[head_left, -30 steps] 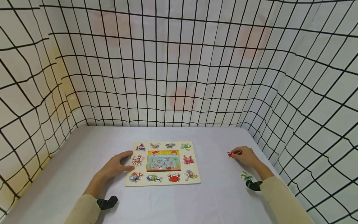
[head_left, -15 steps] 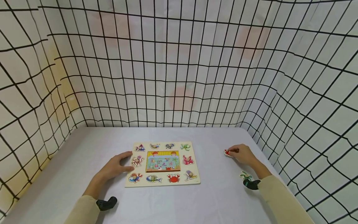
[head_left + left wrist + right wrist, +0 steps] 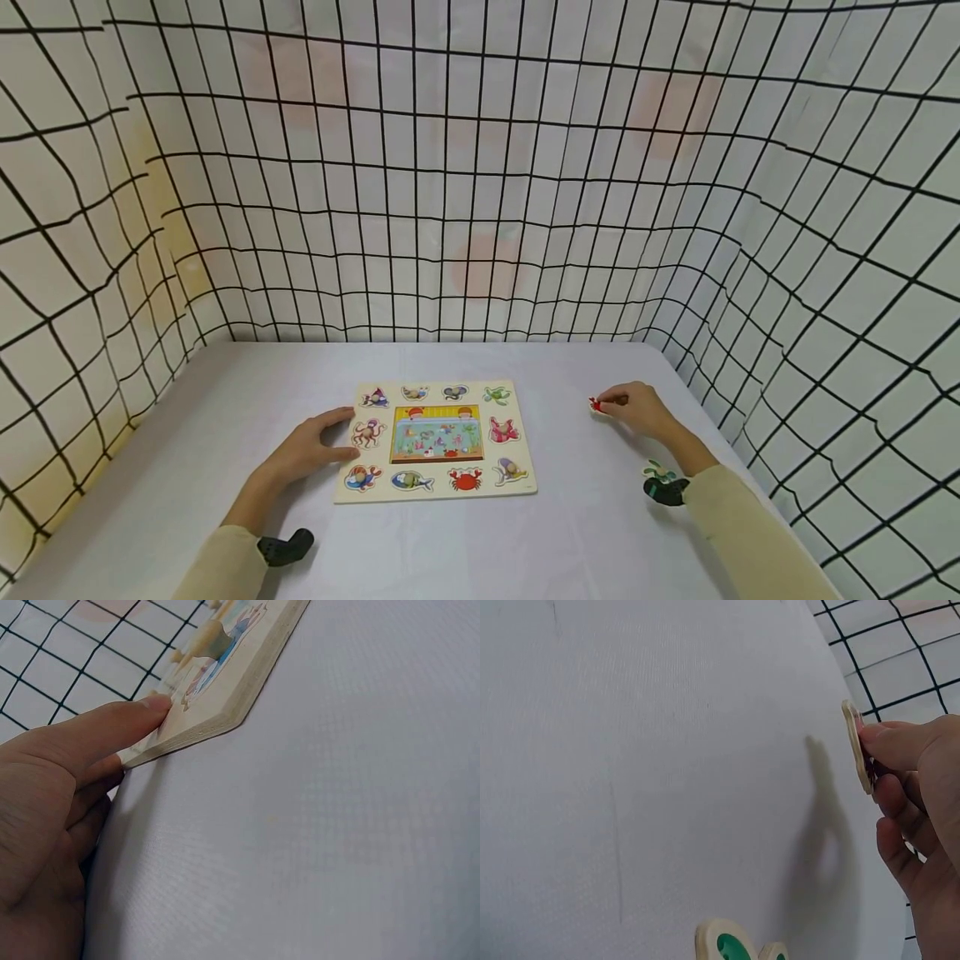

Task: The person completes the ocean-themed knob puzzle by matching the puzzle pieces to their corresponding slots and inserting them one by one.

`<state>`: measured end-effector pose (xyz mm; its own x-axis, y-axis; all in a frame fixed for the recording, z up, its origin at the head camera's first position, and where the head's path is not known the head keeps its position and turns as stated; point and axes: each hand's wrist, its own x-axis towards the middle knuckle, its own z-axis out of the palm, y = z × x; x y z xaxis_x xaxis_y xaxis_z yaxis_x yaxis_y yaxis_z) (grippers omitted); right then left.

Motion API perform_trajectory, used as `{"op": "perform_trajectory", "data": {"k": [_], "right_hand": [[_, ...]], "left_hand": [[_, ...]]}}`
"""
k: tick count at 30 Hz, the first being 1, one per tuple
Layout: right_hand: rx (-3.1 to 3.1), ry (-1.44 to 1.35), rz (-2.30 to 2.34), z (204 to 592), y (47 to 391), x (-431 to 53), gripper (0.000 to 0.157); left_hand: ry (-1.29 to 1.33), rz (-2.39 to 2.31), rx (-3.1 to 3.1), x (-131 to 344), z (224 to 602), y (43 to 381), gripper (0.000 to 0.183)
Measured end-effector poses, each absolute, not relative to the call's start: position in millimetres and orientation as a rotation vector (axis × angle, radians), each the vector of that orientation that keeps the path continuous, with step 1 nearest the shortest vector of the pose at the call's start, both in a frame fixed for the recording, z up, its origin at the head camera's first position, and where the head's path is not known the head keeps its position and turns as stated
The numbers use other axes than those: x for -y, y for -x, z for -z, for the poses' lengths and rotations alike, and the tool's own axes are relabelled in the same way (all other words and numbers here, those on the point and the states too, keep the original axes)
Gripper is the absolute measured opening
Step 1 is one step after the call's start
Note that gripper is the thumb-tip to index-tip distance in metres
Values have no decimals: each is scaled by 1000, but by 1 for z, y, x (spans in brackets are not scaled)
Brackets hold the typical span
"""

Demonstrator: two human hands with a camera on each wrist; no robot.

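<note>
On the white table lies a pale wooden puzzle board (image 3: pixel 436 393) with pictured sea animals around a central aquarium scene (image 3: pixel 437 438). At its left edge rests my left hand (image 3: pixel 303 446), thumb and index finger spread apart; the left wrist view shows the thumb touching the board's edge. My right hand (image 3: pixel 637 408) pinches a red puzzle piece (image 3: pixel 596 405) that looks like a crab. In the right wrist view that piece is held edge-on above the table, its shadow beneath. Near the right wrist lies a green turtle-like puzzle piece (image 3: pixel 658 471), partly hidden by the wrist camera.
Several animals on the board carry round knobs. A flat red crab picture (image 3: pixel 466 479) shows on its lower row and a green turtle picture (image 3: pixel 497 394) at its upper right. Black netting (image 3: pixel 480 192) over white sheeting encloses the table's back and sides.
My right hand has moved left and slightly away from me with the red crab piece, towards the board. The left hand and the board stay in place.
</note>
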<state>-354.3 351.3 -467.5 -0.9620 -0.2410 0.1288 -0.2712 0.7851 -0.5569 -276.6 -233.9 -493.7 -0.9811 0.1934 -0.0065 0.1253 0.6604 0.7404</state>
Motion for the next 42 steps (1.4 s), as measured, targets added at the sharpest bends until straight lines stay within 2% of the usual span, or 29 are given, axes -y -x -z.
{"op": "perform_trajectory", "data": {"k": [27, 42], "right_hand": [[2911, -623, -925, 459, 353, -303, 11], [2832, -918, -912, 458, 346, -267, 10]], "left_hand": [[-268, -1226, -2786, 234, 494, 277, 83], [-221, -1220, -2786, 233, 494, 277, 83]]}}
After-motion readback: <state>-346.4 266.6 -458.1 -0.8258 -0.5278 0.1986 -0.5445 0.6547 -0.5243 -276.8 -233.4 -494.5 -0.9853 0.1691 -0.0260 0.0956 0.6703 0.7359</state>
